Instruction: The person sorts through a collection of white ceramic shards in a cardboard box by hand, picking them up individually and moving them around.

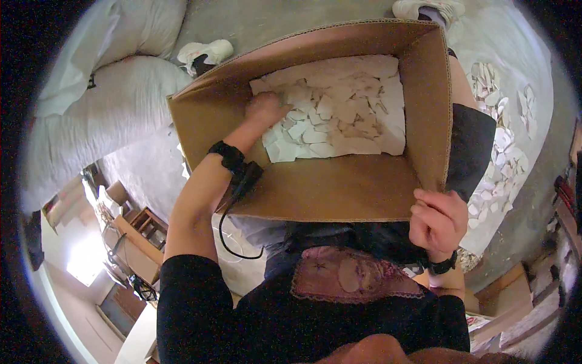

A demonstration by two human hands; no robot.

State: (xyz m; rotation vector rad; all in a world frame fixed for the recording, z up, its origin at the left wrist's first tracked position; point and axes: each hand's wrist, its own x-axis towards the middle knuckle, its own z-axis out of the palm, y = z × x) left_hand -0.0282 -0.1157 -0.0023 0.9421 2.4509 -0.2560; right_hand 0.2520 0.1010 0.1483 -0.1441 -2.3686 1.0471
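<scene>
A large open cardboard box is tilted toward me over my lap. Its bottom is lined with a white sheet, and on that lie many flat, irregular white pieces like broken shards. My left hand reaches inside, at the left edge of these pieces. Its fingers are blurred and partly hidden, so what they hold, if anything, does not show. At the near right corner my right hand grips the box's rim, fingers curled over the cardboard. Black bands circle both wrists, and a black cable hangs from the left one.
On the floor to the right, more white pieces lie spread over a pale sheet. Big white sacks stand at the left. Shoes show beyond the box. Wooden furniture is at lower left, another cardboard box at lower right.
</scene>
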